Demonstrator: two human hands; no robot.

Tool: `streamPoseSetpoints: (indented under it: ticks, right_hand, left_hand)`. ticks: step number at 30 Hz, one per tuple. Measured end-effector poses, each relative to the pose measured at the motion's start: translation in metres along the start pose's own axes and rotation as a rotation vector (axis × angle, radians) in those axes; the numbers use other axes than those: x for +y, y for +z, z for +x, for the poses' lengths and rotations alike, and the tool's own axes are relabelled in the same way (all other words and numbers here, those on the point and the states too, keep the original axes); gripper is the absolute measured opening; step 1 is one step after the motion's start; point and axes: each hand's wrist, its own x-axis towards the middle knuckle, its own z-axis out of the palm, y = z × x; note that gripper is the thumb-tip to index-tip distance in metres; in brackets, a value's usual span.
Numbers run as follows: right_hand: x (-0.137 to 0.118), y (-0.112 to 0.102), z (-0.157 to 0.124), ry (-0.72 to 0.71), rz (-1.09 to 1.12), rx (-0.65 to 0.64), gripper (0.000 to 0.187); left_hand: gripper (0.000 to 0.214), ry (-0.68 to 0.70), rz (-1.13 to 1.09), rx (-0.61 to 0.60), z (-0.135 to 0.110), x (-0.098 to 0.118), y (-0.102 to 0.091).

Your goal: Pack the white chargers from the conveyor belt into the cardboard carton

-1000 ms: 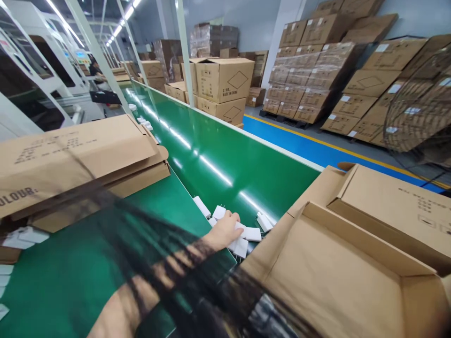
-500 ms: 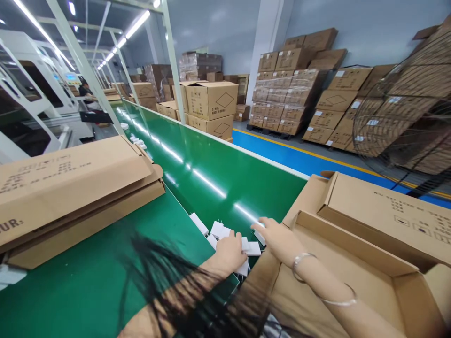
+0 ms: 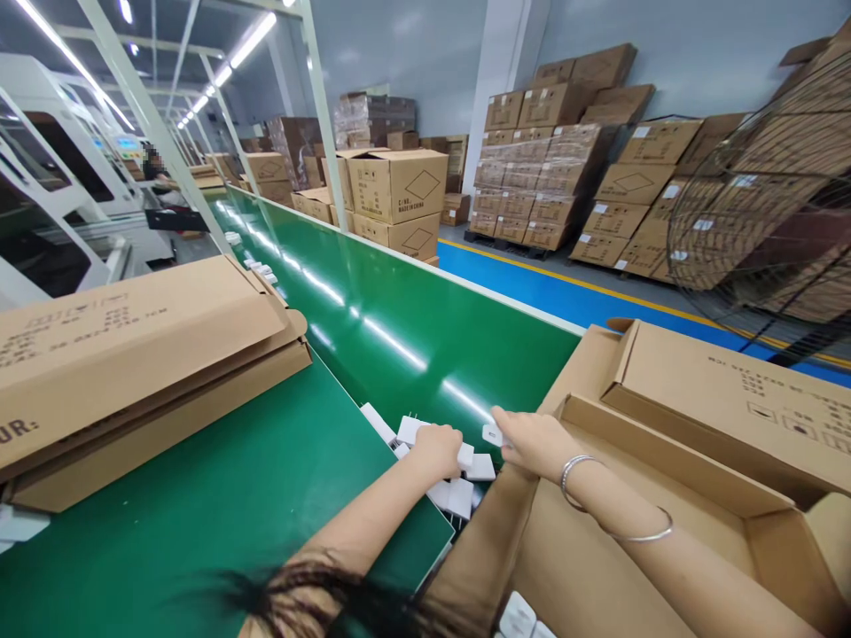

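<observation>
Glossy green conveyor belt (image 3: 372, 292) streaked with reflected light; dark hair (image 3: 332, 594) covers part of the left forearm (image 3: 372, 514). Fingertips of the left hand (image 3: 437, 450), curled over clustered white plugs (image 3: 482, 467), some showing pins, are hidden; its grip cannot be told. Blocky and slotted, one white plug (image 3: 491, 434) is pinched in the nearly closed right hand (image 3: 532, 440) over the belt, beside an open carton (image 3: 665, 447); at right, a fan guard (image 3: 777, 213) partly screens stacked cartons (image 3: 635, 186)
</observation>
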Motion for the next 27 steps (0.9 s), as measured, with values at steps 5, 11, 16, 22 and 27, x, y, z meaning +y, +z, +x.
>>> streamPoseSetpoints:
  ticks: [5,11,16,22,27]
  right_hand:
    - [-0.028,0.0,-0.012,-0.051,0.052,-0.022,0.022]
    - [-0.048,0.009,-0.012,-0.074,0.143,-0.038,0.031]
    - [-0.051,0.017,0.001,0.037,0.206,-0.019,0.015]
    - [-0.029,0.004,-0.036,0.046,0.372,0.118,0.014]
    - [-0.036,0.027,-0.129,-0.096,1.104,0.359,0.029]
  left_hand:
    - [0.029,0.05,-0.066,0.062,-0.024,-0.021,-0.017]
    - [0.036,0.414,-0.706,0.137,-0.066,-0.041,0.003]
    - [0.034,0.497,-1.046,0.175,-0.085,-0.027,0.03]
    - [0.028,0.534,-1.115,0.303,-0.102,-0.014,0.025]
    - [0.028,0.605,-1.157,0.301,-0.115,-0.001,0.024]
